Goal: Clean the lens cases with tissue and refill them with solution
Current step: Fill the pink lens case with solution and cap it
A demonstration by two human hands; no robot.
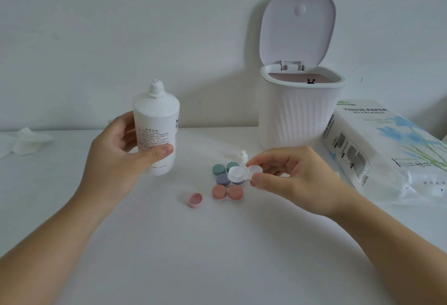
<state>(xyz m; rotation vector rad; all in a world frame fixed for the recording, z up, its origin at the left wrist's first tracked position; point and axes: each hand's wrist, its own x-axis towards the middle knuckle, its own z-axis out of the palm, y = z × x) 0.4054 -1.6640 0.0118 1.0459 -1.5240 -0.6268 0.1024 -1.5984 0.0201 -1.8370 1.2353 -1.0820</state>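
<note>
My left hand grips a white solution bottle, held upright above the table with its nozzle uncovered. My right hand pinches a white lens case with both wells uncapped, held just above the other cases. Under it lie a green-capped case, a purple-capped case and an orange-capped case. A loose pink cap lies open side up to their left. A small white bottle cap stands behind the cases.
A white ribbed bin with its lid up stands at the back. A tissue paper pack lies at the right. A crumpled tissue lies at the far left by the wall.
</note>
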